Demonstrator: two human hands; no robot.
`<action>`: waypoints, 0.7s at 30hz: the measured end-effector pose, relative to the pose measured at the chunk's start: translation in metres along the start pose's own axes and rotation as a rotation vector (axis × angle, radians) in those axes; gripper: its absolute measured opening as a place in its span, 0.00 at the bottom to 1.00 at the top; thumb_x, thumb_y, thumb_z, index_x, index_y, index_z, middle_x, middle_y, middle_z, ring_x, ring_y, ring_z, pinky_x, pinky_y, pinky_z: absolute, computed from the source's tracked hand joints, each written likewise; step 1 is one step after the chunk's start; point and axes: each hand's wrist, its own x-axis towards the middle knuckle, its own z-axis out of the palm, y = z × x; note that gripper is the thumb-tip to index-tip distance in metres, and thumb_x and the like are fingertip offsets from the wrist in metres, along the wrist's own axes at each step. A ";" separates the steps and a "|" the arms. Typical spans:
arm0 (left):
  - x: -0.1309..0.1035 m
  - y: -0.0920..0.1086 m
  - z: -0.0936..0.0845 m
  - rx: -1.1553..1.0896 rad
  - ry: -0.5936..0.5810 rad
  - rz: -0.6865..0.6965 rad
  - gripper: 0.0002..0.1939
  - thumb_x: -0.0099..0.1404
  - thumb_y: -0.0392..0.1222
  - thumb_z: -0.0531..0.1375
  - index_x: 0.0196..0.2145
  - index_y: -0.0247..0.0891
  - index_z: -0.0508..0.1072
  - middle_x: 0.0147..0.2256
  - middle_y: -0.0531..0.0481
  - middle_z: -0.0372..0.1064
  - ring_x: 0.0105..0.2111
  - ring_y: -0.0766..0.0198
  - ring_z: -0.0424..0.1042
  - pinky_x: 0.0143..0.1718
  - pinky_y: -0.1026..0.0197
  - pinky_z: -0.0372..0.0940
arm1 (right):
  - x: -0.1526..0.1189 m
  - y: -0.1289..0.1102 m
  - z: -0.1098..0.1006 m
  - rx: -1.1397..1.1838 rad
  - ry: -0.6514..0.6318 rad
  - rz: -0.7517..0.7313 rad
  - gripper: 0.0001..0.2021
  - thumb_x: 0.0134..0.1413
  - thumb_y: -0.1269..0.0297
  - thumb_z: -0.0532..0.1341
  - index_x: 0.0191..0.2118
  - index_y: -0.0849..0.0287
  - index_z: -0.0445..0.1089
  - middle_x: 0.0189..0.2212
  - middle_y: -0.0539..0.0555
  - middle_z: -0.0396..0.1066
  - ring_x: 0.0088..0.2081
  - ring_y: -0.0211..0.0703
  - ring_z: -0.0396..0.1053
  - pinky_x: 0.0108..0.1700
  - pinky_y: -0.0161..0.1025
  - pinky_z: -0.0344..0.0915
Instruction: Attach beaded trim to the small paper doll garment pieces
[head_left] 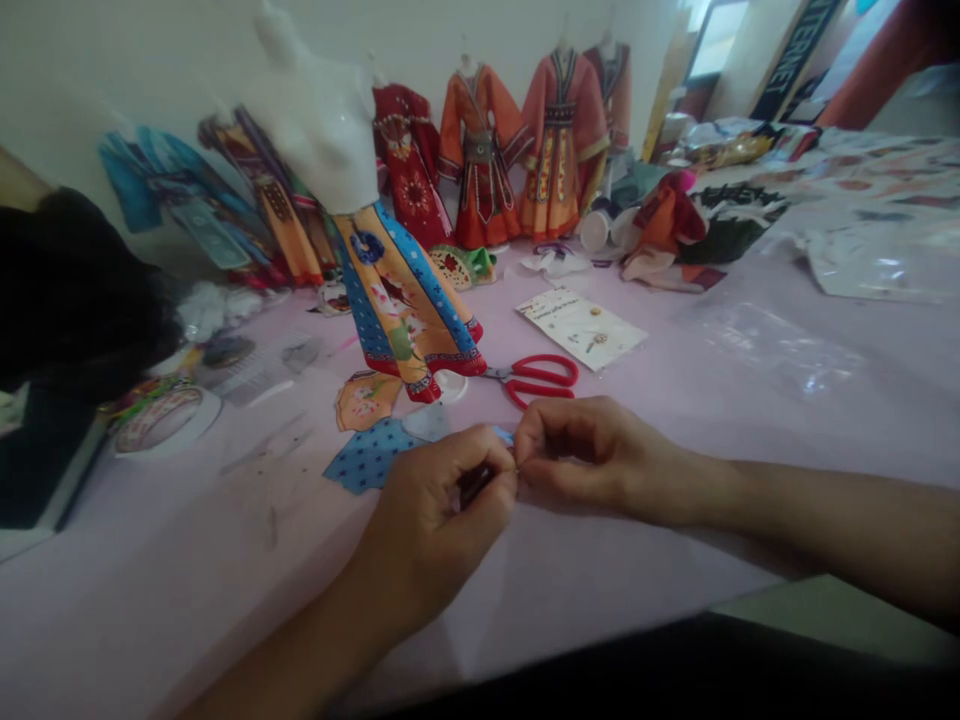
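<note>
Low over the table, my left hand [450, 510] and my right hand [592, 460] meet fingertip to fingertip, both closed in a pinch. Whatever sits between the fingers is too small to make out. Just beyond my left hand lies a blue patterned cloth piece [365, 455], with an orange floral cloth piece [367, 400] behind it. Red-handled scissors [532, 378] rest beyond my right hand. A white mannequin form [326, 130] stands farther back, wearing a blue and orange skirt [401, 300] with a red hem.
Several small dressed figures, including a red-orange robe [480, 150], line the wall. A tape roll [169, 420] lies at left near a person's dark hair [82, 290]. A printed card [581, 325], clear plastic [780, 340] and a cloth bundle [667, 235] lie at right on the pink table [225, 600].
</note>
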 end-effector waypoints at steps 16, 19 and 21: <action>0.002 0.003 0.001 -0.045 -0.031 -0.103 0.07 0.64 0.39 0.56 0.28 0.39 0.68 0.20 0.58 0.60 0.20 0.70 0.61 0.21 0.67 0.54 | 0.000 0.003 -0.002 0.049 -0.011 0.041 0.08 0.59 0.66 0.66 0.35 0.62 0.67 0.28 0.47 0.66 0.28 0.31 0.59 0.28 0.30 0.56; 0.003 0.003 0.002 -0.023 0.004 -0.071 0.08 0.64 0.38 0.57 0.26 0.39 0.67 0.21 0.58 0.59 0.22 0.69 0.60 0.22 0.66 0.54 | -0.001 0.001 0.000 -0.036 0.007 0.019 0.07 0.57 0.68 0.67 0.34 0.62 0.68 0.27 0.46 0.66 0.28 0.31 0.59 0.28 0.30 0.57; 0.003 0.003 0.002 -0.040 0.012 -0.082 0.08 0.63 0.38 0.58 0.25 0.39 0.67 0.20 0.58 0.58 0.23 0.68 0.60 0.22 0.66 0.53 | -0.001 0.000 0.001 -0.065 0.015 0.003 0.06 0.58 0.68 0.66 0.35 0.62 0.69 0.27 0.47 0.66 0.28 0.32 0.60 0.29 0.30 0.58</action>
